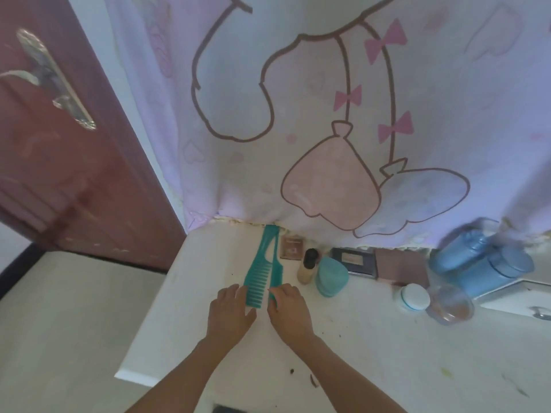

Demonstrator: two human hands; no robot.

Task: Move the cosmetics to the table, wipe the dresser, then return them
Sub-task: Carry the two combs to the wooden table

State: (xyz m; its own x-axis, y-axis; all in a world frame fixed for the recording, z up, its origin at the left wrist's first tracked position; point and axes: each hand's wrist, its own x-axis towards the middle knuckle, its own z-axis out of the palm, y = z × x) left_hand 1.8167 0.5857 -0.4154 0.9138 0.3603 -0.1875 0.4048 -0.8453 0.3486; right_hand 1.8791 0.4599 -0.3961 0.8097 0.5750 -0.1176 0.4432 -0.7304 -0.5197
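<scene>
Your left hand (229,311) lays relaxed fingers on the wide-toothed teal plastic comb (258,272). Your right hand (290,311) curls onto the finer teal comb (275,263), likely to lift both from the white dresser top's (357,353) back-left corner. Along the back edge are two combs, three flat palettes (354,260), one black-capped bottle (307,268), one rounded teal case (331,277), two round jars (414,298) and two blue containers (477,263).

No lettering, brand or number I can read, the palette lids (354,260) before me too blurred to make out, the curtain (298,114) bearing only drawn bows and hearts
</scene>
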